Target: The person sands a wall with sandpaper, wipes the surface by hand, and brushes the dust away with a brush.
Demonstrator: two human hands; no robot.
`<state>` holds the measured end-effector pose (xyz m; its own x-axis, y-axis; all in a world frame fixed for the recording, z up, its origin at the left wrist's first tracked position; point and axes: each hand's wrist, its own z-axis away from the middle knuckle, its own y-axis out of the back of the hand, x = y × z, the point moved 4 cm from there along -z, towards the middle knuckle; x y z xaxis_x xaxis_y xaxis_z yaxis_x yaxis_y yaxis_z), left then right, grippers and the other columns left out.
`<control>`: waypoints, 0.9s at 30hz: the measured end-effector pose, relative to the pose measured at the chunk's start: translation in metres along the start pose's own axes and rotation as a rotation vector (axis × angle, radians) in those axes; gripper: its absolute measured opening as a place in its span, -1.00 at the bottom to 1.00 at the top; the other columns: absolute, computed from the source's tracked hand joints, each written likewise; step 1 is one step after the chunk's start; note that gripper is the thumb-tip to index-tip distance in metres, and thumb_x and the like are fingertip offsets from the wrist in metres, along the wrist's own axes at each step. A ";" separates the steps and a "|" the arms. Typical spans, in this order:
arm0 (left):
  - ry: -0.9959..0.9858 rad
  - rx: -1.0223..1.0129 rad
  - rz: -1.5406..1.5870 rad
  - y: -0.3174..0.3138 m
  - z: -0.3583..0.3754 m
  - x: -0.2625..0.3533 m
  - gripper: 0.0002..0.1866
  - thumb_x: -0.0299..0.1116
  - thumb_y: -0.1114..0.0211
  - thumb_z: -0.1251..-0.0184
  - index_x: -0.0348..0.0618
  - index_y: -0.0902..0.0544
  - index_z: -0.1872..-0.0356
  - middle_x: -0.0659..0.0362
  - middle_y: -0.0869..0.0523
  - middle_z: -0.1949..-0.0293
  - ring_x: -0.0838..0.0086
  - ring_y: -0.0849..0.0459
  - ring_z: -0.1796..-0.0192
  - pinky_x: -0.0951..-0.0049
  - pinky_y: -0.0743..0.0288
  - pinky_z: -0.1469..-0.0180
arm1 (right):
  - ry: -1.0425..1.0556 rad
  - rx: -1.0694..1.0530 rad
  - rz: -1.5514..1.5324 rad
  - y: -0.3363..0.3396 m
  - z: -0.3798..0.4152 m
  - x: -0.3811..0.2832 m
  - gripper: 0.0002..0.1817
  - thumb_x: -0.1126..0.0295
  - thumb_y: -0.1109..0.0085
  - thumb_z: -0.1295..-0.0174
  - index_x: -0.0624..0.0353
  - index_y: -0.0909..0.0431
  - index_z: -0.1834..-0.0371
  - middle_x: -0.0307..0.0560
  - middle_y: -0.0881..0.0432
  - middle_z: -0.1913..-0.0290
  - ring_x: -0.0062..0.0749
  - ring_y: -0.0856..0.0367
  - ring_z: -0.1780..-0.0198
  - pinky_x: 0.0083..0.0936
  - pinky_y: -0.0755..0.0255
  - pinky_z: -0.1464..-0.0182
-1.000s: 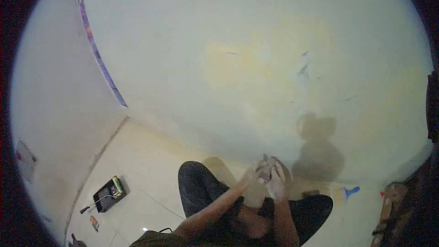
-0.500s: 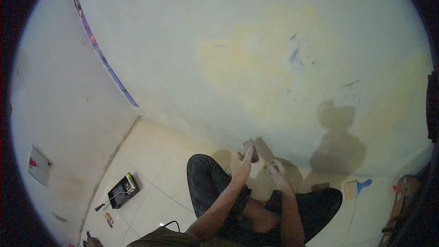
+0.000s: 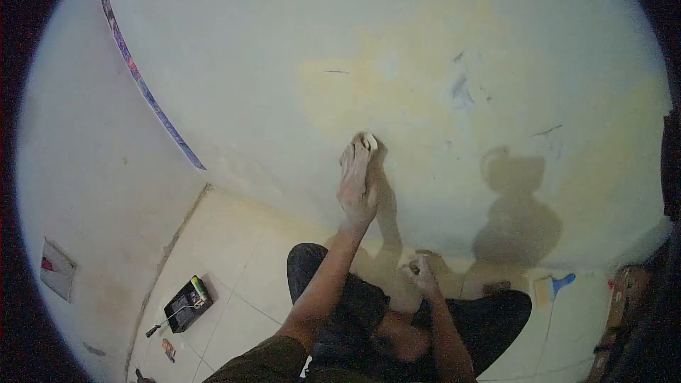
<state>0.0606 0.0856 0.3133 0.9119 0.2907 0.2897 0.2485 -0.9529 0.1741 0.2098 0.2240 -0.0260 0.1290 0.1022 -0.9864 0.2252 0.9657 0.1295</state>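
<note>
My left hand (image 3: 357, 181) is raised against the wall (image 3: 269, 113), its fingers pressing a small pale folded piece (image 3: 369, 143) to the surface, below the left part of a yellowish patch. What the piece is made of I cannot make out. Low over my crossed legs, my right hand (image 3: 423, 274) is curled closed in front of the wall's foot; anything inside it is too small to name.
On the floor at left lies a black paint tray (image 3: 188, 305) with a roller (image 3: 197, 285). A blue-handled brush (image 3: 562, 284) lies right of my knee. A brown block (image 3: 496, 287) sits behind that knee.
My left hand has moved up from near the floor onto the wall with the pale piece. My right hand has dropped slightly and its fingers have curled in. The view has shifted a little.
</note>
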 end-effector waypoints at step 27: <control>0.073 -0.065 -0.036 -0.001 0.011 -0.028 -0.30 -0.62 -0.11 -0.34 -0.49 -0.22 -0.54 -0.38 -0.35 -0.48 -0.32 -0.25 -0.56 -0.19 -0.08 -0.58 | 0.458 0.440 0.581 0.006 0.016 -0.100 -0.41 0.21 -0.38 -0.31 0.26 -0.40 -0.30 0.12 -0.57 -0.25 -0.05 -0.56 -0.29 -0.18 -0.48 -0.27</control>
<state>0.0383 0.0777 0.2950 0.8759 0.3321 0.3500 0.2564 -0.9349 0.2455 0.2138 0.2159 0.0752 -0.0409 0.7294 -0.6829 0.6101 0.5595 0.5610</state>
